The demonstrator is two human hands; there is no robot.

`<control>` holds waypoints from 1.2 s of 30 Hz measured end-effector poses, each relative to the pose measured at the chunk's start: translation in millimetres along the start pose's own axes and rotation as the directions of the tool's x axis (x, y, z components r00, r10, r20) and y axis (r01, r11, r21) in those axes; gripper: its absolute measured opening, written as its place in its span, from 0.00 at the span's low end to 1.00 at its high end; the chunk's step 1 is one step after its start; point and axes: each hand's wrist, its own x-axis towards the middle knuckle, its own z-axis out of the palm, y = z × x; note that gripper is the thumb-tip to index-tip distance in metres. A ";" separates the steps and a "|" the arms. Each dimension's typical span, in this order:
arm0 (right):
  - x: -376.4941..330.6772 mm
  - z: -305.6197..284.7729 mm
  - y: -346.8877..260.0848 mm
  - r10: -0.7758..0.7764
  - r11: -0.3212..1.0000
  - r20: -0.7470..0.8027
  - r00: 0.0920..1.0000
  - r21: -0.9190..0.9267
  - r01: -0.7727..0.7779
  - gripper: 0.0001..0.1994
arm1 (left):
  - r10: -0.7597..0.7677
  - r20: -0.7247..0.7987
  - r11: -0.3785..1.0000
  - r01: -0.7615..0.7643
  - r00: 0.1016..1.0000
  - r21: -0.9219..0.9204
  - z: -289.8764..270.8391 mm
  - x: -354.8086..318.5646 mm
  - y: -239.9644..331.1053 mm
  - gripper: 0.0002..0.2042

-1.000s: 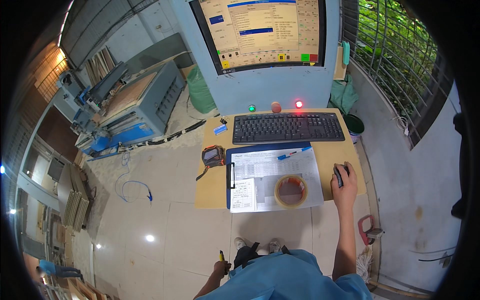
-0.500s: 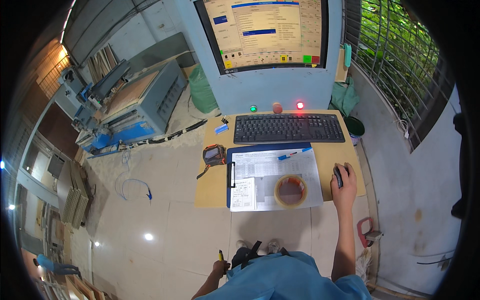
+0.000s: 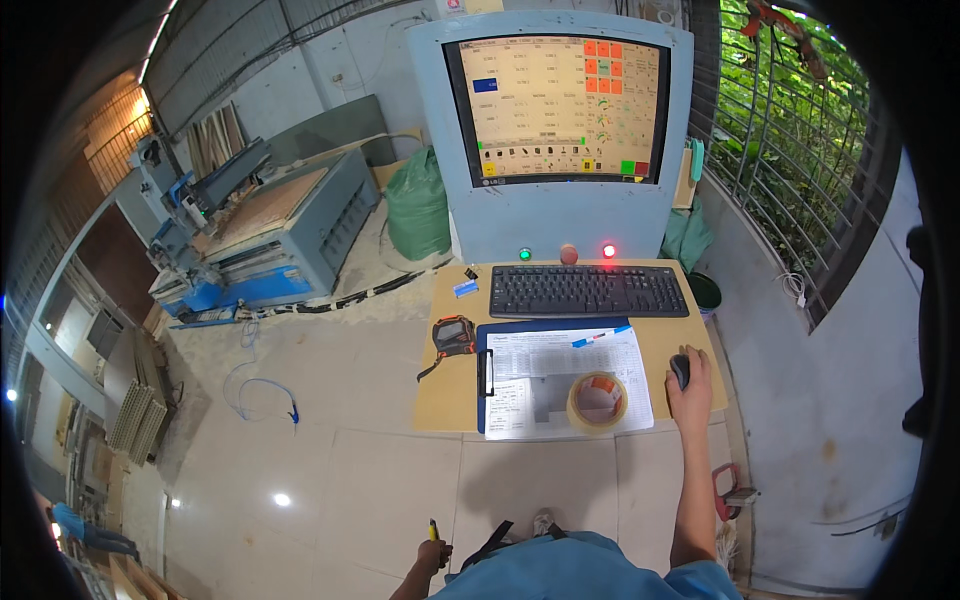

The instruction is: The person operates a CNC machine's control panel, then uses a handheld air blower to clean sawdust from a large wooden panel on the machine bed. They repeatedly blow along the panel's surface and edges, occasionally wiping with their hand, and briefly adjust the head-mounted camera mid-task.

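My right hand (image 3: 690, 395) is closed over a black computer mouse (image 3: 681, 371) at the right side of the tan desk (image 3: 445, 395). Low in the view, beside my body, my left hand (image 3: 433, 553) grips a slim yellow tool (image 3: 433, 530); its exact kind is too small to tell. A black keyboard (image 3: 588, 291) lies in front of the monitor (image 3: 560, 110). Nearer me is a blue clipboard (image 3: 484, 410) bearing printed sheets (image 3: 540, 365), a blue pen (image 3: 600, 337) and a roll of tape (image 3: 597, 402). To its left rests an orange-and-black tape measure (image 3: 453, 337).
A green light (image 3: 525, 255), a red button (image 3: 569, 255) and a lit red light (image 3: 609, 251) sit below the monitor. At left stands a large flatbed machine (image 3: 270, 230), with a green sack (image 3: 418, 210) beside it. Another person (image 3: 90, 530) is at far left.
My view has tilted up, so the desk appears lower. The file window on the screen has given way to a display with orange buttons. Both hands keep their holds.
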 end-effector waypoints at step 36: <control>-6.8 14.9 -3.7 -0.072 0.997 -0.054 0.996 -0.019 0.071 0.23 | 0.662 -0.069 0.561 -0.554 0.747 -0.615 45.8 -107.9 219.5 0.04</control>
